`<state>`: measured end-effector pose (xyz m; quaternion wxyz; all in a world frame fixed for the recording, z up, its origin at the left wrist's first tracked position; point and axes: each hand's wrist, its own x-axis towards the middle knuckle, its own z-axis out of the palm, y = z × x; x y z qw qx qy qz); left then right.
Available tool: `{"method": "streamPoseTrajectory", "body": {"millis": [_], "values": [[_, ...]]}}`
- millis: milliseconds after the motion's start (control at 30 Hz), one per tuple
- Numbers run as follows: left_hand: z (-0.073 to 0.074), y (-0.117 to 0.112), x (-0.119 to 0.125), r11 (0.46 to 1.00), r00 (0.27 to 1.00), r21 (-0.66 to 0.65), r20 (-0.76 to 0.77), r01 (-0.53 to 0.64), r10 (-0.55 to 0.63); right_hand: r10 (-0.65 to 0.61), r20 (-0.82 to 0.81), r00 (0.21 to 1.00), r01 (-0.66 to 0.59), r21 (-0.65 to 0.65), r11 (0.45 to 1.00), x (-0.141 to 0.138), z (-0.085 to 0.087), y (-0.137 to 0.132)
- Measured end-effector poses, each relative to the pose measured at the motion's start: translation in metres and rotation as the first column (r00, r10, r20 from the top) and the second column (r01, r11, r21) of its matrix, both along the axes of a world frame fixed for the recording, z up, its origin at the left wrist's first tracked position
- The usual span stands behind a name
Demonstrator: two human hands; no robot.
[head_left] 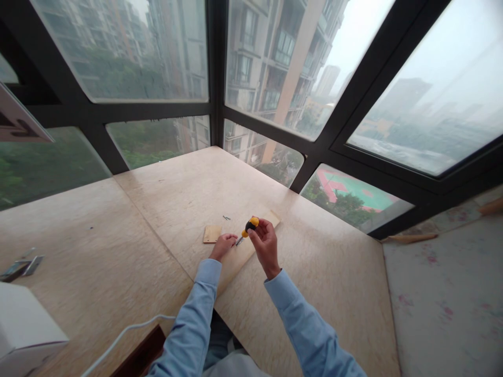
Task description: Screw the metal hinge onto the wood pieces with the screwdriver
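Head: bulbous screwdriver [250,226], wooden board [238,263]

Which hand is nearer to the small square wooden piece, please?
Left. The left hand is just beside the square piece; the right hand, holding the screwdriver, is farther to the right.

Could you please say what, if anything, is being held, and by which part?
The right hand holds the screwdriver by its yellow-and-black handle. The left hand is near the screwdriver's tip; whether its fingers pinch anything cannot be told.
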<state>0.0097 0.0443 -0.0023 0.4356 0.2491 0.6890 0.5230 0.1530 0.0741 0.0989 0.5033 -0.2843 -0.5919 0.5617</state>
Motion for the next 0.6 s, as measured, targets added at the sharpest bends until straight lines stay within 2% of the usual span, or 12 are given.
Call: {"method": "streamPoseTrajectory", "body": {"millis": [133,300,367,500,600], "values": [[0.000,0.000,0.000,1.000,1.000,0.007,0.003,-0.005,0.005,-0.132,0.103,0.986,0.116,0.148,0.982,0.000,-0.003,-0.011],[0.001,-0.001,-0.001,1.000,1.000,0.002,-0.002,-0.004,0.004,-0.289,0.131,0.948,0.234,0.327,0.915,-0.002,-0.003,-0.015],[0.000,0.000,-0.001,1.000,1.000,0.000,-0.001,-0.008,0.008,-0.279,0.115,0.953,0.233,0.304,0.924,-0.003,-0.006,-0.013],[-0.002,0.002,-0.001,1.000,1.000,0.001,0.007,-0.012,0.012,-0.154,0.068,0.986,0.139,0.178,0.974,-0.004,-0.012,-0.009],[-0.003,0.001,-0.001,1.000,1.000,0.008,0.009,-0.007,0.007,-0.079,0.086,0.993,0.058,0.230,0.971,-0.003,-0.012,-0.011]]}}
